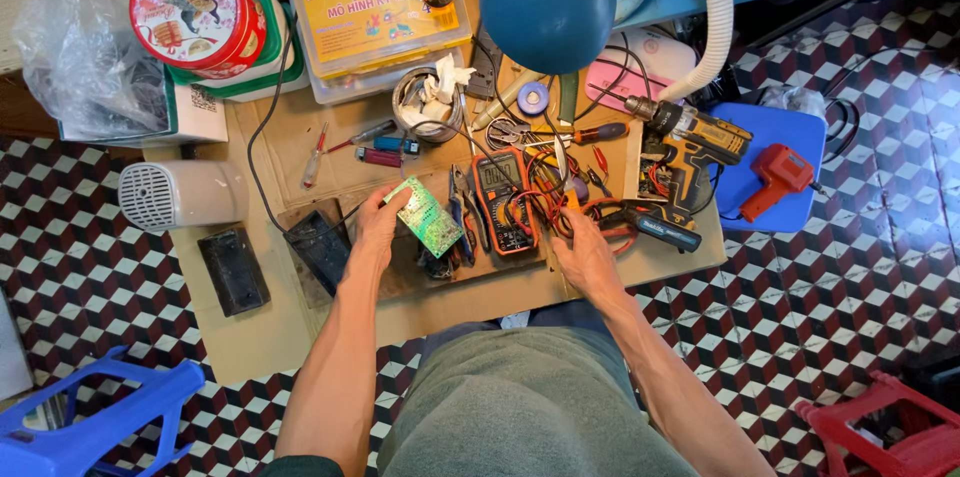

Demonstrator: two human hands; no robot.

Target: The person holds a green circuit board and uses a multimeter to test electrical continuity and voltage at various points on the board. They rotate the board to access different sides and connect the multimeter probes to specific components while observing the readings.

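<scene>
Left hand (378,227) closed on flat green rectangular circuit board (429,217), raised just left of orange-cased multimeter (503,199) | right hand (583,249) pinches slim probe-like tool (562,169), right of multimeter | best: steady board, touch tip lightly.

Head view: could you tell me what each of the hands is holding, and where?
Left hand grips the green circuit board by its left edge. Right hand reaches into the tools; what it holds cannot be told.
</scene>
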